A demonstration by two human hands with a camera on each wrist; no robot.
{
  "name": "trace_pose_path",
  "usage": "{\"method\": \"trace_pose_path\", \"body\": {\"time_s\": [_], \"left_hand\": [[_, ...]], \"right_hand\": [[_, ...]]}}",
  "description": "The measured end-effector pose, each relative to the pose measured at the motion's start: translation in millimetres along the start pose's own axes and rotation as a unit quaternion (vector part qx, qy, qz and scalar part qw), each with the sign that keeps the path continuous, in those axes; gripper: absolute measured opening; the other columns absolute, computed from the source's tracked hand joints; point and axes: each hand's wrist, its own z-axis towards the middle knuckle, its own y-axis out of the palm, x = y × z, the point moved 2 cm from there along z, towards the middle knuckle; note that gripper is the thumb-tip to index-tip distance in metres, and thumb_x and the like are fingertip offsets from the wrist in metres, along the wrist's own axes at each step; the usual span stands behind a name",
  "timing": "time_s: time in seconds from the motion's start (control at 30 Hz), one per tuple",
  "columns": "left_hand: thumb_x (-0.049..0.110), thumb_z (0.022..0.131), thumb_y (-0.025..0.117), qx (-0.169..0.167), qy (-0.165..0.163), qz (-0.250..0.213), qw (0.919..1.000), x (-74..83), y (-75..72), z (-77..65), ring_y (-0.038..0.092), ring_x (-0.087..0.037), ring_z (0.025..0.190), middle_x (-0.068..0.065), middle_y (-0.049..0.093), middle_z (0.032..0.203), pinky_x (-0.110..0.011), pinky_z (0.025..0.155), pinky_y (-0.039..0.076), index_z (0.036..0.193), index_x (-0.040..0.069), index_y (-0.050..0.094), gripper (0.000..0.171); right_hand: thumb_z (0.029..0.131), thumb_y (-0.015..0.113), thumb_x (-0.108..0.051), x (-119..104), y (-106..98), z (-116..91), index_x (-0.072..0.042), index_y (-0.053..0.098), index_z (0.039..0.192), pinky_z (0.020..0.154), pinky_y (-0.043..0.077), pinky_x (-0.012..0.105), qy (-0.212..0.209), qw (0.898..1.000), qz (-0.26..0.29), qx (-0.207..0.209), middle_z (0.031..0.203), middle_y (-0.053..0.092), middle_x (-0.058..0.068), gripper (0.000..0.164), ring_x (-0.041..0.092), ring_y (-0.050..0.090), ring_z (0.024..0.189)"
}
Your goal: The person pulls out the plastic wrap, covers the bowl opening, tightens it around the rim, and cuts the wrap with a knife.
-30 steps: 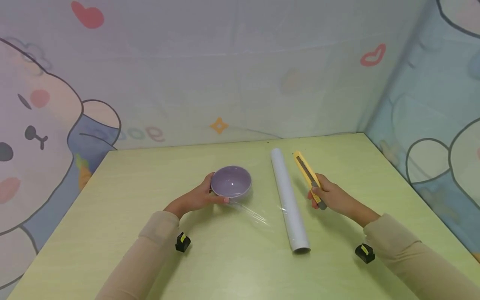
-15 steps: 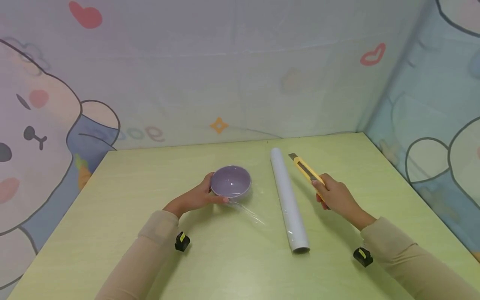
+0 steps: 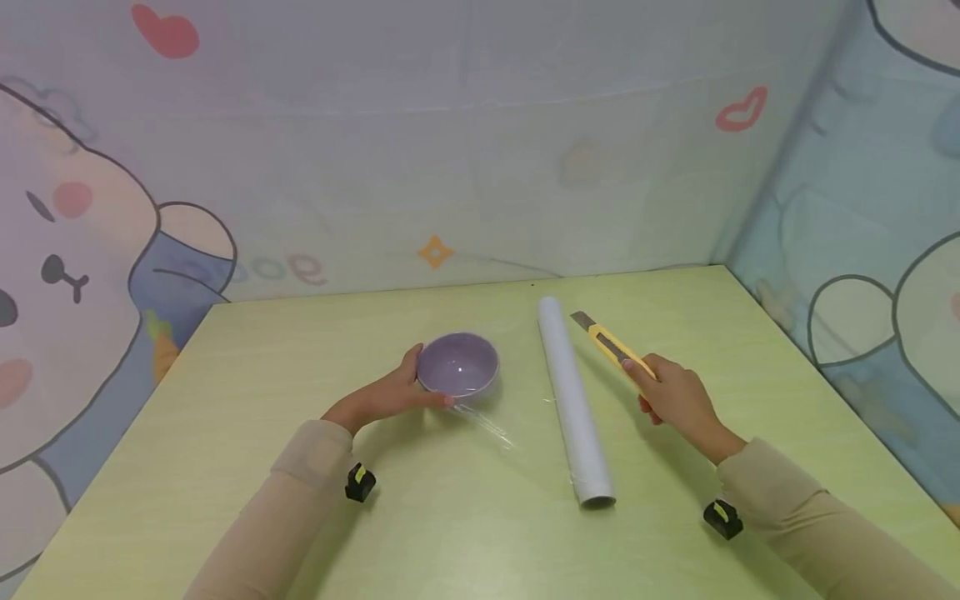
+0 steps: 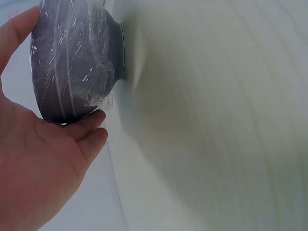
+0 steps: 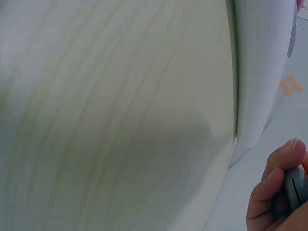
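Note:
A purple bowl (image 3: pixel 459 362) stands on the table, with clear cling film stretched over it. My left hand (image 3: pixel 393 392) holds its left side, thumb at the near rim. Wrinkled film (image 4: pixel 79 62) clings to the bowl's outer wall in the left wrist view. From the bowl the film runs right toward a long white roll (image 3: pixel 573 400) lying lengthwise. To the right of the roll, my right hand (image 3: pixel 678 400) grips a yellow utility knife (image 3: pixel 617 346). Its blade is out, pointing up-left toward the roll's far end. The knife's grey end (image 5: pixel 296 187) shows in the right wrist view.
The light wooden table (image 3: pixel 247 500) ends at a back wall hung with a printed cloth (image 3: pixel 480 167). Another patterned cloth (image 3: pixel 847 200) hangs on the right side. Small black devices (image 3: pixel 360 482) sit at both wrists.
The knife's blade has slid out of its yellow handle, and the knife has swung its tip to the left. My right hand has shifted slightly right; my left hand stays on the bowl.

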Motion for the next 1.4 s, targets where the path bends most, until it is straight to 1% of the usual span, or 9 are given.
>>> {"method": "trace_pose_path", "body": {"time_s": [0.17, 0.33, 0.5, 0.63, 0.73, 0.9, 1.07, 1.27, 1.4], "left_hand": [[0.044, 0.078, 0.067, -0.004, -0.014, 0.021, 0.9997, 11.1, -7.0, -0.1, 0.008, -0.030, 0.142, -0.012, 0.000, 0.155, -0.053, 0.112, 0.015, 0.145, 0.015, -0.018, 0.112], [0.049, 0.088, 0.054, 0.018, 0.009, 0.090, 0.9957, 41.0, -18.2, 17.6, 0.006, -0.030, 0.143, -0.013, 0.002, 0.155, -0.050, 0.113, 0.015, 0.148, 0.009, -0.005, 0.092], [0.042, 0.096, 0.040, 0.019, 0.021, 0.229, 0.9730, 76.3, -18.0, 50.6, 0.036, -0.031, 0.131, -0.018, 0.039, 0.140, -0.044, 0.106, 0.031, 0.137, 0.000, 0.033, 0.059], [0.035, 0.098, 0.036, -0.012, -0.001, 0.309, 0.9510, 95.2, -12.3, 71.6, 0.041, -0.029, 0.127, -0.016, 0.044, 0.136, -0.041, 0.105, 0.033, 0.131, -0.001, 0.042, 0.049], [0.033, 0.099, 0.034, -0.042, -0.036, 0.350, 0.9351, 99.0, -8.6, 80.1, 0.039, -0.028, 0.129, -0.016, 0.041, 0.139, -0.040, 0.108, 0.029, 0.133, -0.003, 0.040, 0.050], [0.028, 0.099, 0.034, -0.062, -0.072, 0.383, 0.9189, 93.9, -5.0, 91.1, 0.045, -0.022, 0.105, -0.014, 0.049, 0.123, -0.037, 0.098, 0.035, 0.120, -0.001, 0.048, 0.038], [0.025, 0.099, 0.037, -0.054, -0.070, 0.400, 0.9121, 88.9, -3.6, 101.6, 0.046, -0.014, 0.081, -0.009, 0.060, 0.103, -0.034, 0.090, 0.041, 0.101, 0.000, 0.059, 0.034], [0.029, 0.098, 0.041, -0.057, -0.057, 0.409, 0.9091, 90.5, 1.3, 105.7, 0.059, -0.017, 0.095, -0.007, 0.068, 0.105, -0.036, 0.096, 0.042, 0.107, 0.002, 0.065, 0.037], [0.031, 0.095, 0.048, -0.044, -0.054, 0.409, 0.9099, 92.5, 6.3, 106.8, 0.055, -0.013, 0.078, -0.001, 0.063, 0.084, -0.033, 0.087, 0.045, 0.096, 0.002, 0.067, 0.035]], "right_hand": [[0.095, 0.035, -0.053, 3, 1, -1, 0.000, 0.052, 0.099, 0.042, 0.035, 0.027, 0.020, 1.000, 0.021, 0.001, 0.058, 0.055, 0.004, 0.056, 0.021, 0.053, 0.046], [0.095, 0.035, -0.052, 2, 5, -4, 0.000, 0.050, 0.098, 0.043, 0.038, 0.028, 0.028, 0.999, 0.042, -0.011, 0.061, 0.057, 0.005, 0.054, 0.019, 0.054, 0.047], [0.096, 0.038, -0.047, -9, 9, -6, 0.001, 0.048, 0.098, 0.045, 0.041, 0.028, 0.032, 0.996, 0.078, -0.029, 0.064, 0.059, 0.009, 0.049, 0.019, 0.056, 0.049], [0.096, 0.041, -0.044, -20, 12, -9, 0.002, 0.047, 0.103, 0.046, 0.043, 0.029, 0.026, 0.994, 0.098, -0.041, 0.066, 0.059, 0.009, 0.047, 0.020, 0.057, 0.050], [0.096, 0.042, -0.042, -28, 16, -11, 0.001, 0.048, 0.107, 0.047, 0.044, 0.029, 0.019, 0.992, 0.113, -0.060, 0.065, 0.059, 0.007, 0.045, 0.021, 0.057, 0.050], [0.096, 0.045, -0.037, -37, 23, -16, 0.000, 0.048, 0.109, 0.049, 0.045, 0.031, 0.019, 0.987, 0.137, -0.086, 0.065, 0.057, 0.006, 0.039, 0.021, 0.057, 0.051], [0.096, 0.045, -0.033, -40, 23, -17, -0.001, 0.046, 0.109, 0.049, 0.045, 0.030, 0.024, 0.984, 0.148, -0.099, 0.067, 0.057, 0.006, 0.035, 0.020, 0.056, 0.052], [0.096, 0.045, -0.026, -46, 22, -11, 0.000, 0.044, 0.108, 0.052, 0.048, 0.033, 0.040, 0.982, 0.151, -0.109, 0.071, 0.058, 0.008, 0.028, 0.018, 0.056, 0.052], [0.095, 0.043, -0.020, -56, 22, -2, 0.000, 0.044, 0.109, 0.054, 0.049, 0.035, 0.047, 0.981, 0.150, -0.117, 0.074, 0.059, 0.009, 0.024, 0.017, 0.057, 0.053]]}}
